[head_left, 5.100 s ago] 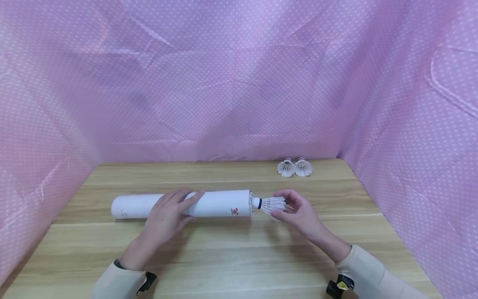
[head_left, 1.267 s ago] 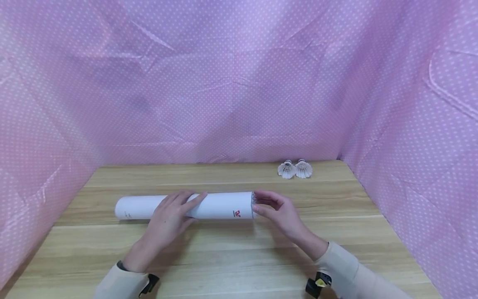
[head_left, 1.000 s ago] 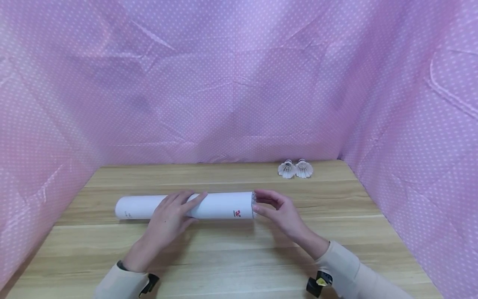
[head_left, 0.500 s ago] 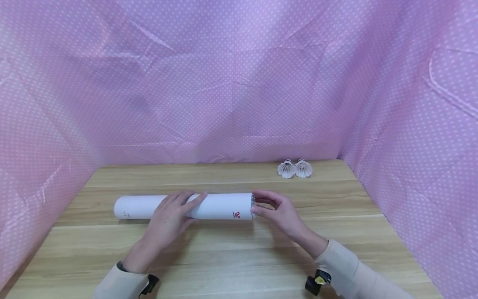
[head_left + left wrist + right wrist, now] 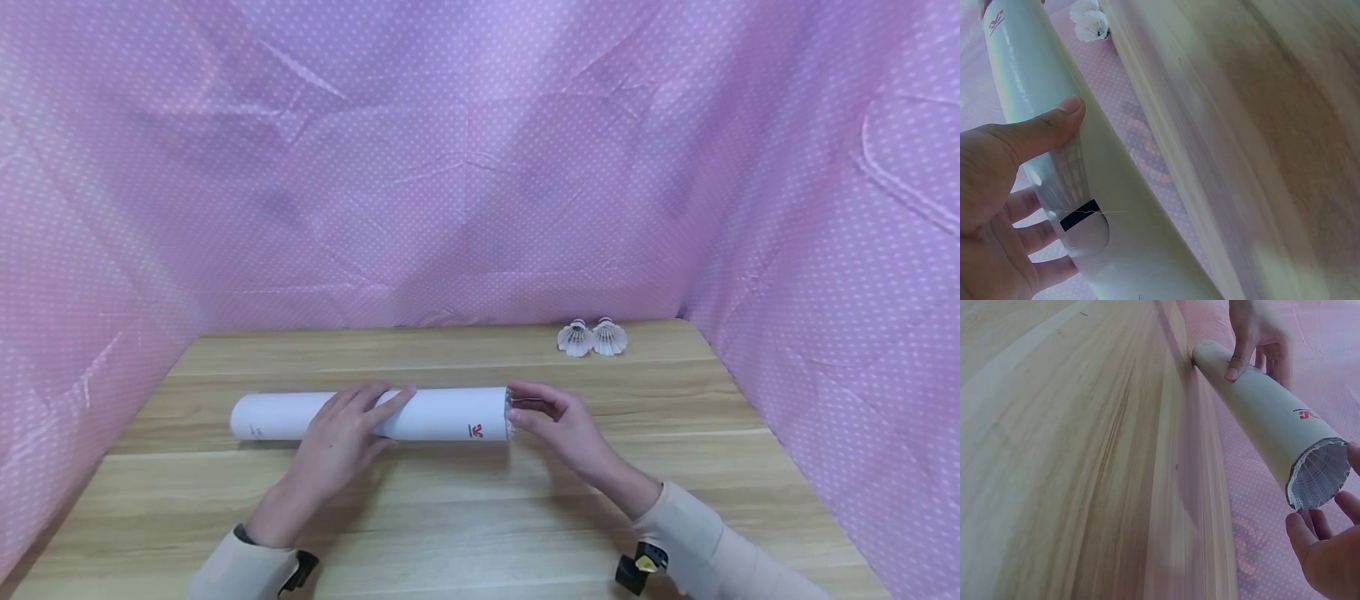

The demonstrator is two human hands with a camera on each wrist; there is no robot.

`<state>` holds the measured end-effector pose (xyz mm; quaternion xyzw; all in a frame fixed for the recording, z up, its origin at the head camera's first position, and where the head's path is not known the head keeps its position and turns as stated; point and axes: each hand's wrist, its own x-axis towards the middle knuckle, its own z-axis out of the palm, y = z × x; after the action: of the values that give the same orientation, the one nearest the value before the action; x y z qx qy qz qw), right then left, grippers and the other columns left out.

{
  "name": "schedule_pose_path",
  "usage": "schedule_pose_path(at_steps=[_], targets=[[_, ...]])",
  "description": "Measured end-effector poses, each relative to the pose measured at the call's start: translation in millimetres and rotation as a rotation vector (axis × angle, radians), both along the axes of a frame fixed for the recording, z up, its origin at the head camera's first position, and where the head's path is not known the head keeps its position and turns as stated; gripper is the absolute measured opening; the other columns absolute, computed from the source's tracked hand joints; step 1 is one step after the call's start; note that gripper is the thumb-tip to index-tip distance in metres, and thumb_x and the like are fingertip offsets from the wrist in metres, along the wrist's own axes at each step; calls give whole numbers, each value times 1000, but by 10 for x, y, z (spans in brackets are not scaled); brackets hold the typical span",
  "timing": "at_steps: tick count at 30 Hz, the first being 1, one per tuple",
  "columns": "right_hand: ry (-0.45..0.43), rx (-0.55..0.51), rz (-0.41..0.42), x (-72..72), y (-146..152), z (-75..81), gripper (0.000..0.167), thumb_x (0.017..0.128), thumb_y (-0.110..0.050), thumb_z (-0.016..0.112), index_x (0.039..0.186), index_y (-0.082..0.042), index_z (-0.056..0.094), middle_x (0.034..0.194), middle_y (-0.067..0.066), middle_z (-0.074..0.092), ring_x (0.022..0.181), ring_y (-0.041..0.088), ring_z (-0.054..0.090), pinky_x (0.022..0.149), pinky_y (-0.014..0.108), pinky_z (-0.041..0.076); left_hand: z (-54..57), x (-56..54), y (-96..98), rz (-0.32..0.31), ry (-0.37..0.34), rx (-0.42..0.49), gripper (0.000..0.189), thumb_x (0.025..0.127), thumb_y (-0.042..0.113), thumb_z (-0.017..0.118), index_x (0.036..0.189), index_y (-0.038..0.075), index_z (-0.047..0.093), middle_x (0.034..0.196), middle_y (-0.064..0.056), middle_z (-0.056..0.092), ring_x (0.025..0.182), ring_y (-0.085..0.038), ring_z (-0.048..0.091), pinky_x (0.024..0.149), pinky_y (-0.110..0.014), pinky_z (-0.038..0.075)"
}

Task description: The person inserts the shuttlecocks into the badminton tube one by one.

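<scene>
A white shuttlecock tube (image 5: 450, 414) lies sideways across the table, with a red logo near its right end. Around its middle my left hand (image 5: 341, 437) grips it, thumb on one side and fingers on the other. In the left wrist view a shuttlecock picture (image 5: 1088, 228) is printed on the tube below the thumb. My right hand (image 5: 566, 425) holds the tube's mouth, thumb and fingers curved about the rim. Inside the mouth shows the netted white skirt of a shuttlecock (image 5: 1324, 472), about level with the rim in the right wrist view; its cork is hidden.
Two feather shuttlecocks (image 5: 575, 340) stand side by side at the back right of the wooden table (image 5: 465, 517). Pink dotted cloth (image 5: 465, 208) hangs behind the table and along both sides.
About five seconds ago the right hand held the shuttlecock outside the tube, cork at the mouth. Now the shuttlecock is inside and that hand is farther left. Over the last second, hardly any movement.
</scene>
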<state>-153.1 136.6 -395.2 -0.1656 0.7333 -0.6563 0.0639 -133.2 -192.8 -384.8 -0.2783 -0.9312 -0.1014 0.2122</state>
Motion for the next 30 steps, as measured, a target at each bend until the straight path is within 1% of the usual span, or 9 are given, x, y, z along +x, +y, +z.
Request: schedule_pose_path(at_steps=[10,20,24,30], targets=[[-3,-7,1,-2,5,-37,45,93,-13,73,135,-2,61,131,14,64,124,32,57,98,28,53,1,-5,-1,-9,12,-21,86,71,19,92,147,25,54,129,-14,61,114,-35,60,101,-54,48],[4,-4,-5,0,-8,-24,45,93,-13,74,134,-1,62,130,15,65,124,32,58,97,28,53,-14,-8,-2,-7,19,-16,86,70,20,92,147,25,54,129,-15,61,114,-37,59,101,-55,48],[-5,12,-11,-6,-12,-24,47,93,-15,74,135,-3,61,132,13,64,125,31,57,98,27,53,-14,-9,5,-4,20,-19,85,70,19,92,146,24,55,129,-15,61,113,-37,59,101,-54,48],[-14,4,-16,-18,-31,-17,49,92,-17,75,137,-3,60,133,13,63,126,29,57,99,28,52,-3,-10,14,-8,32,-6,85,69,17,93,145,22,56,128,-15,61,112,-37,59,102,-52,48]])
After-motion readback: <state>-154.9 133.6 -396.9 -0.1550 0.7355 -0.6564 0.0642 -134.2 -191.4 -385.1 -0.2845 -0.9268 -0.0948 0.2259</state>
